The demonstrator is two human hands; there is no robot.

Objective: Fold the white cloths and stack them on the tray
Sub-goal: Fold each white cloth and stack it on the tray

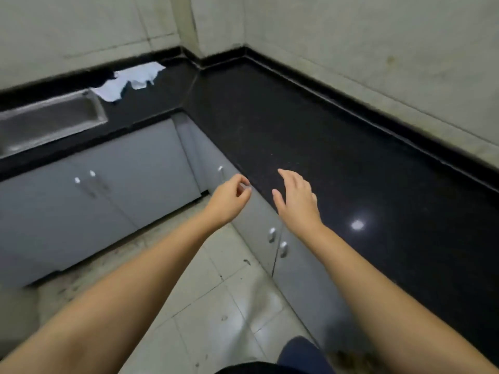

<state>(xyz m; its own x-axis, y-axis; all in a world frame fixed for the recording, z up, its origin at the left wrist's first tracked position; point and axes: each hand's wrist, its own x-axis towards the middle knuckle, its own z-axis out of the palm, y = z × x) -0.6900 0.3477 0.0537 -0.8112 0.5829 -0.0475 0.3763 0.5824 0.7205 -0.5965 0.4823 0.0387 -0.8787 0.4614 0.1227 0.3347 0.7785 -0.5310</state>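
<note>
I am holding both bare arms out in front of me over the corner of an L-shaped kitchen. My left hand [229,197] is hanging in the air just off the front edge of the glossy black speckled stone countertop [337,147], above the grey cabinet doors [108,190] with their small silver knob handles [272,234]. Its fingers are curling loosely inward, thumb and fingertips close together, and they are gripping nothing. My right hand [295,199] is hovering above the countertop near its front edge, palm turned down, fingers straight and slightly spread, thumb standing apart; whether it is touching the stone I cannot tell.

The crumpled white cloths [129,81] are lying well apart from both hands, on the far left stretch of the countertop, against the black raised strip along the pale tiled wall [351,36]. They are sitting unfolded in a loose heap just beside the far right corner of the rectangular stainless steel tray [100,109], which looks sunk into the counter like a basin. One cloth corner is reaching close to the tray's rim.

A bright light is reflecting on the counter to the right of my right wrist. Below me, the pale stained floor tiles [216,306] are showing.
</note>
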